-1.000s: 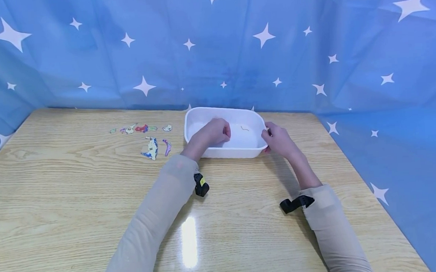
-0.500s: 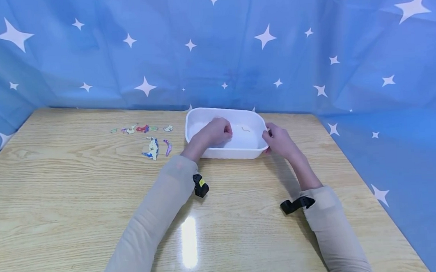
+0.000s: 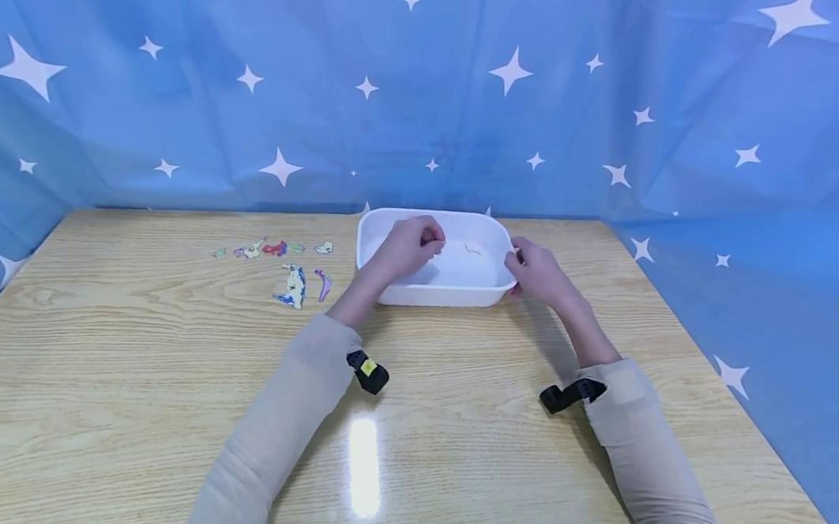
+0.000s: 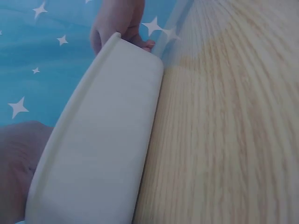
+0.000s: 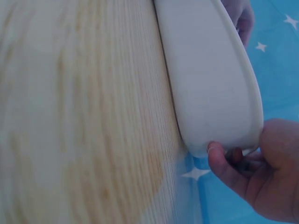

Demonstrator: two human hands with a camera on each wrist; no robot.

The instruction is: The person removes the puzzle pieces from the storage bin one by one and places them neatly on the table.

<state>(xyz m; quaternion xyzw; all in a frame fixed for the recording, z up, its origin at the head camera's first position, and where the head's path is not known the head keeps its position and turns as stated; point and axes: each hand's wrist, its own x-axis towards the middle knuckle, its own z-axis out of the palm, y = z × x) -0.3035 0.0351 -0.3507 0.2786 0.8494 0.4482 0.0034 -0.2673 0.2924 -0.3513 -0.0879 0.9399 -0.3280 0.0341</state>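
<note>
A white plastic basin point(image 3: 457, 295) with rounded corners stands on the table. My right hand point(image 3: 536, 272) grips its right end, the thumb curled over the rim; in the right wrist view the fingers point(image 5: 224, 168) bend around the end wall. My left hand point(image 3: 407, 245) is over the inside of the basin, its fingers curled and thumb and fingertips close together. Whether anything is pinched there is too small to see. In the left wrist view the basin's wall covers part of the left hand point(image 4: 21, 163). A thin orange-brown strip point(image 3: 472, 250) lies on the basin's floor.
Left of the basin, several small coloured cut-outs lie in a row, among them a red piece point(image 3: 274, 248). Below them are a larger white-and-blue piece point(image 3: 294, 287) and a curved purple piece point(image 3: 323, 284). A blue star-patterned curtain point(image 3: 411, 96) hangs behind the table point(image 3: 147, 371).
My left hand has risen a little from the basin's floor, its forearm drawing back and to the left. The right hand and the basin have stayed put.
</note>
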